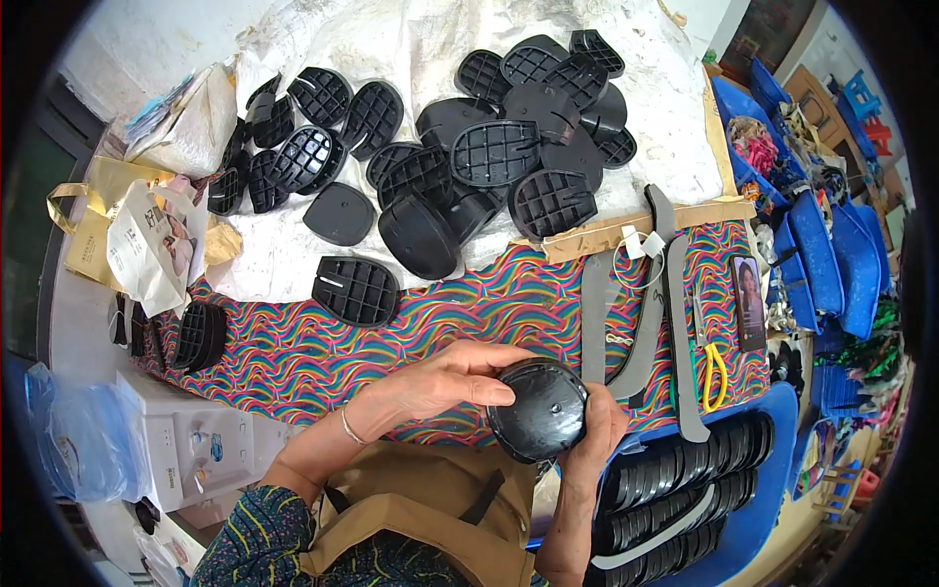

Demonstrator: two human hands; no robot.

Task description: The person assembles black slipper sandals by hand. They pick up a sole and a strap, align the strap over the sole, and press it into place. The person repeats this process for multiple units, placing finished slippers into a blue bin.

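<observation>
Between my hands, above the front edge of the table, is a glossy black shoe heel (538, 415) with its smooth rounded side facing up. My left hand (452, 380) grips its upper left edge, thumb on top and fingers along the far side. Closed round the right edge is my right hand (599, 427); part of its fingers is hidden under the heel. Beyond, a loose pile of similar heels (495, 154) lies on white sheeting, many showing gridded undersides. A single heel (356, 292) rests nearer me. Curved dark grey strips (684, 342) lie to the right.
Yellow-handled scissors (715, 377) and a phone (749, 303) lie at the right. A blue tray (785, 416) at lower right holds rows of black heels. Paper bags (147, 240) stand at left, near a white machine (201, 455). Blue bins (807, 249) line the right side.
</observation>
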